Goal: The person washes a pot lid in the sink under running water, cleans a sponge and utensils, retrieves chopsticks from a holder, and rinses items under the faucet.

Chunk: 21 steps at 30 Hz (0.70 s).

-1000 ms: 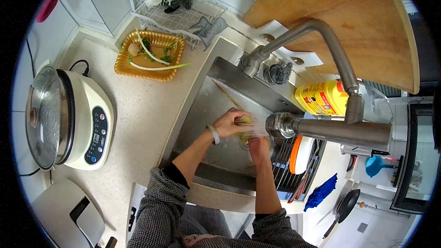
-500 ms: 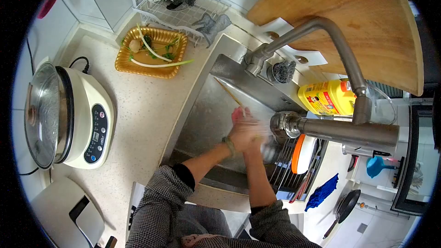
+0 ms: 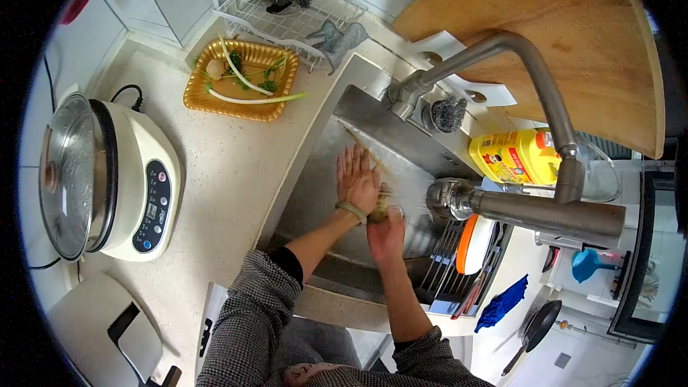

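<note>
Water streams from the faucet [image 3: 448, 199] into the steel sink [image 3: 312, 179]. My left hand [image 3: 358, 183] is over the basin with its fingers stretched out and spread. Its palm side is near a small yellowish-green item [image 3: 380, 209], too blurred to name. Just right of it, my right hand [image 3: 387, 235] has its fingers wrapped round that item. A thin brown stick [image 3: 362, 145] lies in the sink beyond my hands.
A gold tray [image 3: 197, 93] with green onions stands on the left counter, near a white electric cooker [image 3: 143, 186]. A yellow bottle [image 3: 505, 156], a wooden board [image 3: 559, 50] and a drying rack [image 3: 438, 254] are at the right.
My hands were close together and blurred under the water. Now they have shifted left, and my left hand's fingers are stretched out and spread.
</note>
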Each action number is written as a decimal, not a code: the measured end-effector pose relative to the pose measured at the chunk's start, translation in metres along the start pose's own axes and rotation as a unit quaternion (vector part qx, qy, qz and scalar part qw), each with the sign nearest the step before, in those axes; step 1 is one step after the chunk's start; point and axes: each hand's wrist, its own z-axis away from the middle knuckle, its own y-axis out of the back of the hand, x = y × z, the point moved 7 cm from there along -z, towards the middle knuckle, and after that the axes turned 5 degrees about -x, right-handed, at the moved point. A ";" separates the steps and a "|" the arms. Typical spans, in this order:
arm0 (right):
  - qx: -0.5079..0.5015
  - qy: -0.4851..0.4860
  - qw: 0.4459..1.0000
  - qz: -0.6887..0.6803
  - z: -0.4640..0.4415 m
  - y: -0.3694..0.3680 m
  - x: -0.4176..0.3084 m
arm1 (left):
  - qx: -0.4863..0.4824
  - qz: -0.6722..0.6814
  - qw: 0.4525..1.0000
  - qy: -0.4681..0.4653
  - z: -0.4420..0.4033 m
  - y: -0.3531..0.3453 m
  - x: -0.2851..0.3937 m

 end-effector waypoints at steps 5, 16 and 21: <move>0.114 0.069 0.989 0.065 -0.016 0.024 -0.019 | 0.041 0.076 0.996 0.008 -0.001 0.020 0.012; 0.010 0.038 0.994 -0.106 -0.036 0.020 -0.010 | 0.025 0.074 0.991 0.108 -0.003 0.032 -0.014; 0.151 0.042 0.985 -0.066 -0.057 0.059 0.008 | -0.243 0.234 0.939 0.064 0.002 0.016 -0.005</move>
